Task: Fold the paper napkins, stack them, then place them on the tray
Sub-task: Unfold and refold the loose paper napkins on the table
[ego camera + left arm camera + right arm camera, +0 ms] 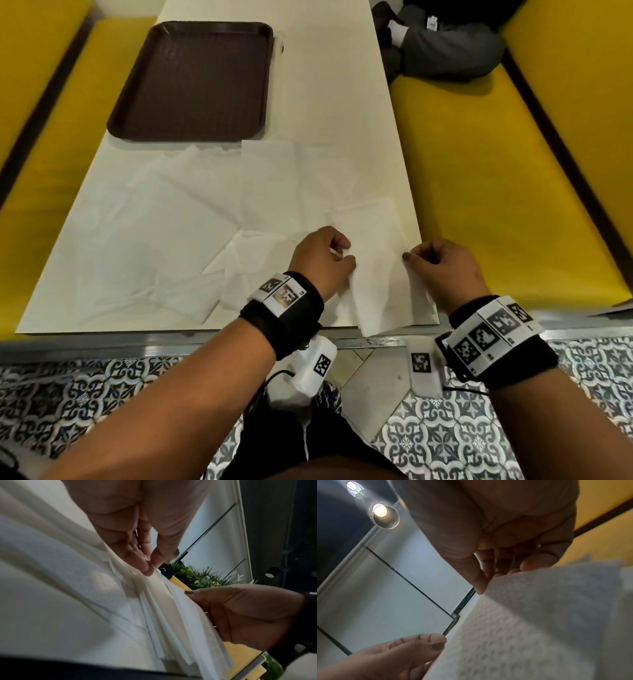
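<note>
Both hands hold one white paper napkin (380,274) at the table's near right corner. My left hand (325,255) pinches its left edge, thumb against fingers. My right hand (435,263) pinches the right edge. The napkin's near end hangs over the table's front edge. In the left wrist view the left hand's fingertips (147,566) pinch the napkin (171,608) and the right hand (240,612) grips its other side. In the right wrist view the textured napkin (530,615) is pinched between thumb and fingers. Several unfolded napkins (164,219) lie spread on the table. An empty brown tray (195,82) sits far left.
The white table (342,102) stands between yellow benches (496,188). A seated person's dark trousers (445,44) show at the far right. Patterned floor tiles (85,387) lie below the table's front edge.
</note>
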`<action>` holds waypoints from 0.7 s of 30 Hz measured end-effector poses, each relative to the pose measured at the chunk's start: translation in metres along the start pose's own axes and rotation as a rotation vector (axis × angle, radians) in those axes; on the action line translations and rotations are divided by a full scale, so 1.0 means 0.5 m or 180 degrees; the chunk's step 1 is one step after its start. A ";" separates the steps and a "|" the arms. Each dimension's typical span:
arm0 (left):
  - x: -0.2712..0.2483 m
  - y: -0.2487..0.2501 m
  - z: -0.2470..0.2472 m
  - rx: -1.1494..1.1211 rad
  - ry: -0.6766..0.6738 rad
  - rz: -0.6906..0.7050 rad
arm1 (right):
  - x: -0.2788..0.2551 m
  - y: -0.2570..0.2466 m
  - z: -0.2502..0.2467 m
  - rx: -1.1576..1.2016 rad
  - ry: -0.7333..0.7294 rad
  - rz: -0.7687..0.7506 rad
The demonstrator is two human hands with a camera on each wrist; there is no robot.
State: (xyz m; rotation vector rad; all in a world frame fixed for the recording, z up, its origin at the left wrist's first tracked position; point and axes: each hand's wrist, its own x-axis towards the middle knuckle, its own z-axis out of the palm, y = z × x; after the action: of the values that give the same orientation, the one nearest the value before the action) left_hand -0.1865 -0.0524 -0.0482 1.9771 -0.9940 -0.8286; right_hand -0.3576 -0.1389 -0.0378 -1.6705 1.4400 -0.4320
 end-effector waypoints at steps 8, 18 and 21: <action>0.005 0.005 0.017 0.0068 0.0029 0.0083 | 0.016 0.009 -0.002 -0.0023 0.0092 0.0051; 0.007 0.006 0.023 0.0494 0.0039 0.0159 | 0.022 0.019 0.009 -0.0699 0.0096 -0.0072; 0.006 0.002 0.022 0.0717 0.0014 0.0258 | 0.014 0.009 0.010 -0.1147 0.0215 -0.0479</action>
State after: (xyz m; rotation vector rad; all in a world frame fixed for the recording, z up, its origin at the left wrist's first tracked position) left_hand -0.1943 -0.0591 -0.0534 2.1095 -1.2009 -0.6924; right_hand -0.3549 -0.1435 -0.0459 -2.0785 1.5128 -0.3268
